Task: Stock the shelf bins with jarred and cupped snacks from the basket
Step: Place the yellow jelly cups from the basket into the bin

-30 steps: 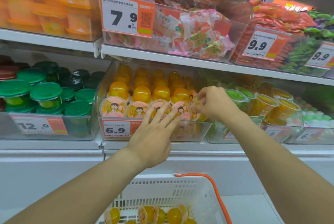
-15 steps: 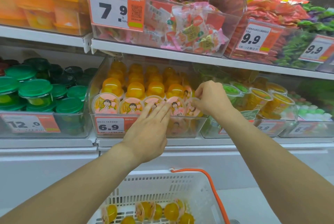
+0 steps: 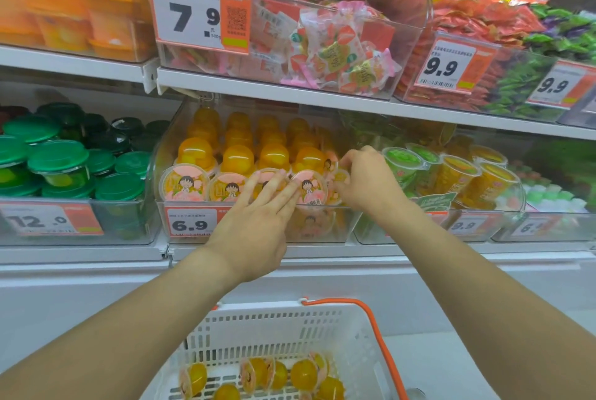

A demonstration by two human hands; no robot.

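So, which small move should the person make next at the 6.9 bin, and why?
Probably push the cup that the right hand pinches into the right end of the front row. The left hand lays straight fingers on the cups beside it, and the basket holds more.

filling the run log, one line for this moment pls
step: stocking 6.9 bin | left hand: fingers flat on front cups | right hand: pinching cup | basket: cups left

Light: bright and even, from overhead
Shadows: dark under the upper shelf (image 3: 290, 93)
Glare: soft shine on the clear bin (image 3: 416, 28) walls
Blur: top-left orange packs (image 3: 64, 6) look smeared
Edges: shelves curve, wide-angle distortion
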